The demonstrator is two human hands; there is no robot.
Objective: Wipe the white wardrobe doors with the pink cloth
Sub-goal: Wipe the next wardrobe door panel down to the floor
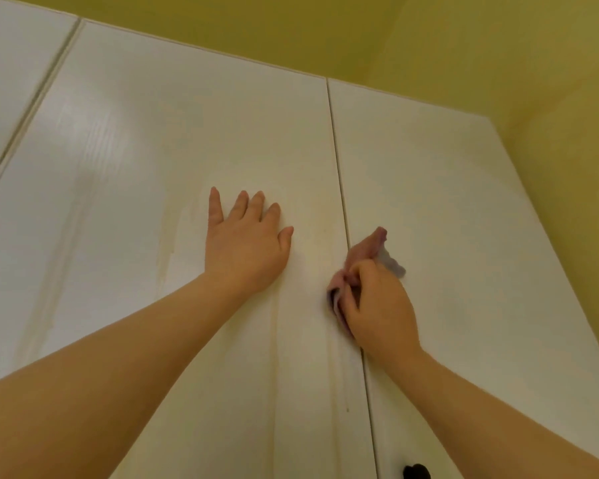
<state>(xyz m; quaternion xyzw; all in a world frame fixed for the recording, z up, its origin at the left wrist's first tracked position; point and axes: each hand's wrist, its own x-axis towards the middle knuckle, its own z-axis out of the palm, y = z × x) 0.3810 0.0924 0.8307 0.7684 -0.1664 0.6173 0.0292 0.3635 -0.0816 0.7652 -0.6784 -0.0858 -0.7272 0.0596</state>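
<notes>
**Cloth at the door seam**

The left hand (244, 243) lies flat on the middle door (187, 150), fingers straight and slightly spread. The right hand (377, 305) grips the bunched cloth (367, 248) — fingers curled round it — and presses it where the seam (339, 188) meets the right door (446, 202). A dark knob (416, 472) shows low on that door.

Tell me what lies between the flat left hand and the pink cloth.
Head view: only a bare, faintly yellow-streaked strip of the white door separates the left hand from the pink cloth. The door seam passes under the cloth itself.
</notes>
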